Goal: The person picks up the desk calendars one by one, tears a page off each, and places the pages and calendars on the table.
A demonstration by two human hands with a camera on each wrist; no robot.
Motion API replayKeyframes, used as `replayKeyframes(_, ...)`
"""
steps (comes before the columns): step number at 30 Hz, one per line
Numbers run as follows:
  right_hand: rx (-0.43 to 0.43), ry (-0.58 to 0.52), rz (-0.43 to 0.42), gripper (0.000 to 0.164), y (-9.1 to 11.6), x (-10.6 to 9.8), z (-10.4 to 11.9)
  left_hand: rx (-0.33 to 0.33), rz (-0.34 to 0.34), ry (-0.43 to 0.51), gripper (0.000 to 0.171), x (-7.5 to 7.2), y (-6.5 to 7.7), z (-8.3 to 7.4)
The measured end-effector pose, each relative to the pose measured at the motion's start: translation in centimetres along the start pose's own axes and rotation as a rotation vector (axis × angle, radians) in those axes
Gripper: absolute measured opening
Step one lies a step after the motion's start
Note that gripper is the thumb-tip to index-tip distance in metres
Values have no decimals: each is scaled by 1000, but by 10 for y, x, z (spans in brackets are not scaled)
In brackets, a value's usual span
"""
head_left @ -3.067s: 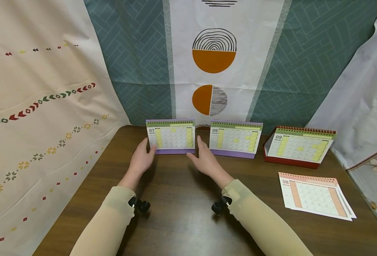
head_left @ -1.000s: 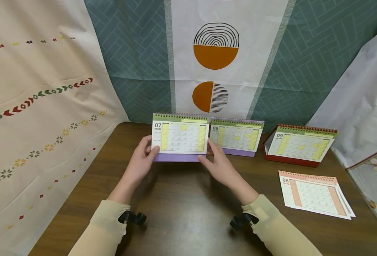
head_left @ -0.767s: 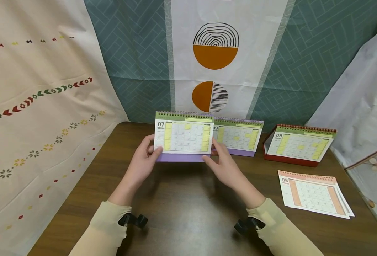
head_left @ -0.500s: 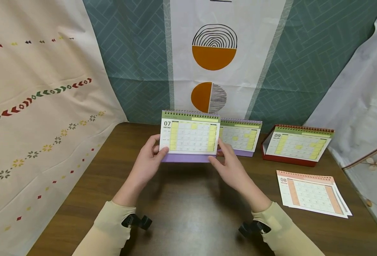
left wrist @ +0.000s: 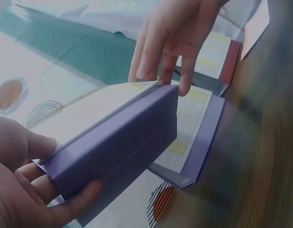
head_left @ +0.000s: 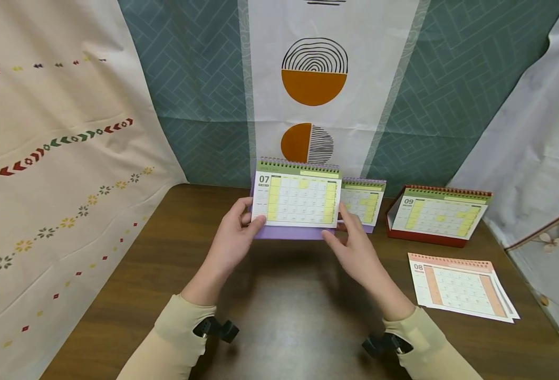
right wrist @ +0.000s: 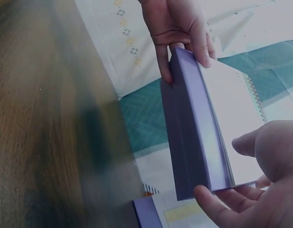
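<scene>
A desk calendar [head_left: 298,203] with a purple stand and a page marked 07 is held up between both hands. My left hand [head_left: 232,235] grips its left end, thumb on the front of the page and fingers behind. At the right end my right hand [head_left: 357,250] holds it in the same way, its thumb at the lower front edge. Both wrist views show the underside of the purple stand [left wrist: 122,128], raised off the table. Behind its right side is a second purple desk calendar [head_left: 369,203] marked 09, partly hidden by the held one.
A red-based desk calendar [head_left: 438,216], also marked 09, stands farther right. In front of it lie loose orange-and-white calendar sheets [head_left: 464,287] marked 08. The brown wooden table [head_left: 289,311] backs onto a hanging green and white cloth [head_left: 199,105].
Both hands were apart at the 07 calendar's sides. They have since taken hold of its ends, lifted it, and carried it rightward until it overlaps the 09 purple calendar in the head view.
</scene>
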State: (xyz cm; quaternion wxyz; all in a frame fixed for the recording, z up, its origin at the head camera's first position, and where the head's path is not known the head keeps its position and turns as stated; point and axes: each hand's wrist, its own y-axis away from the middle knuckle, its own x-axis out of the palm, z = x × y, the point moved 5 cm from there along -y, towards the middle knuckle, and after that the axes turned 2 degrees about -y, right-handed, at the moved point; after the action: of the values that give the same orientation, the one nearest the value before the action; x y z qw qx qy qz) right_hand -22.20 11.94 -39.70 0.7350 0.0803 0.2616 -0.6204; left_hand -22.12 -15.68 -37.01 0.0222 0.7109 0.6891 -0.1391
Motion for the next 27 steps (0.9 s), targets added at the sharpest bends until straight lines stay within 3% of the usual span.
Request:
replayKeyframes(9, -5, 18, -45, 92, 3, -3, -3, -3, 2, 11, 42, 10, -1, -3)
replayKeyframes(19, 3, 27, -47, 93, 2, -3, -3, -13, 0, 24, 42, 12, -3, -2)
replayKeyframes(27, -3, 52, -84, 87, 0, -7, -4, -58, 6, 61, 43, 11, -2, 5)
